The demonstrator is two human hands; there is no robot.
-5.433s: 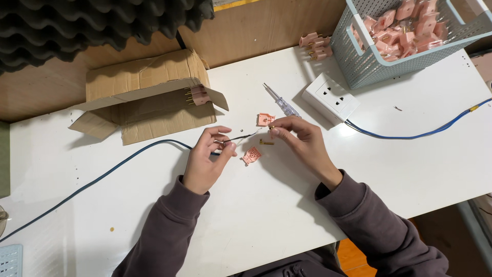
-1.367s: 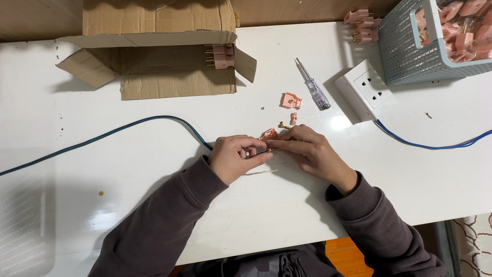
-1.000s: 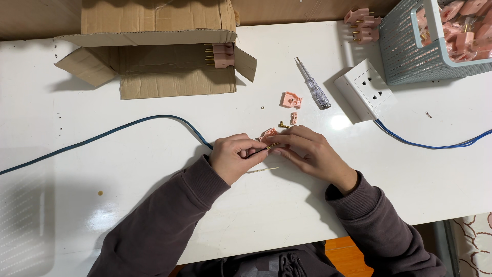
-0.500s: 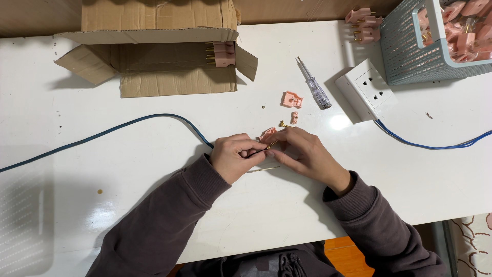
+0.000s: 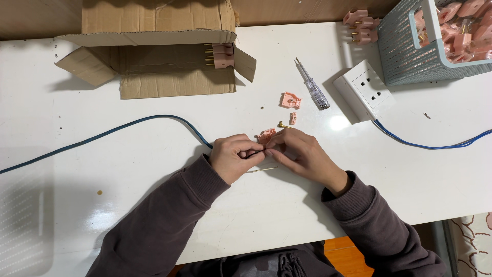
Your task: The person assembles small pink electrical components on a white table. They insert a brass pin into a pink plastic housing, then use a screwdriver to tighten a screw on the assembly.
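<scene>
On white tabletop [image 5: 102, 154], largest first: flattened brown cardboard box [image 5: 154, 51]; grey-blue mesh plastic basket [image 5: 410, 51]; white wall socket [image 5: 363, 90]; long blue cable [image 5: 128, 125], end pinched in left hand [image 5: 233, 156]; right hand [image 5: 302, 154] gripping small pink plastic plug body [image 5: 266, 136]; clear-handled screwdriver [image 5: 312, 90].

Table [image 5: 128, 205]: glossy white, smooth, reflecting light. Cardboard box [image 5: 154, 51]: matt brown, creased. Plug housing [image 5: 266, 136]: matt pink plastic; brass pin [image 5: 283, 124] shiny metal. Basket [image 5: 410, 51]: perforated plastic. Sleeves [image 5: 169, 215]: soft matt cloth.
</scene>
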